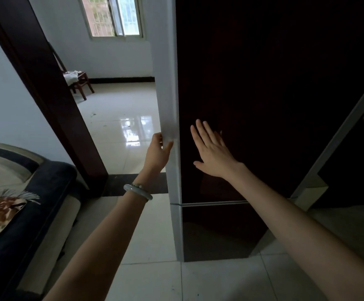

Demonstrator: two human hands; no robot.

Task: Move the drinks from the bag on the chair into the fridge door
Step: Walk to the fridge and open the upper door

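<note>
left hand point(158, 148): curled round fridge door point(263, 83) pale edge | right hand point(211, 151): flat, fingers straight on dark front | white bag point(70, 76): on chair point(83, 82), far room, drinks unseen | likely heavy, rigid; grip bodies

Dark fridge door point(263, 105), bag point(71, 76) on chair point(83, 86)

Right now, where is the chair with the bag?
The chair stands at upper left of the head view, in the far room past the door frame, under the window and left of the fridge; the bag lies on its seat.
</note>
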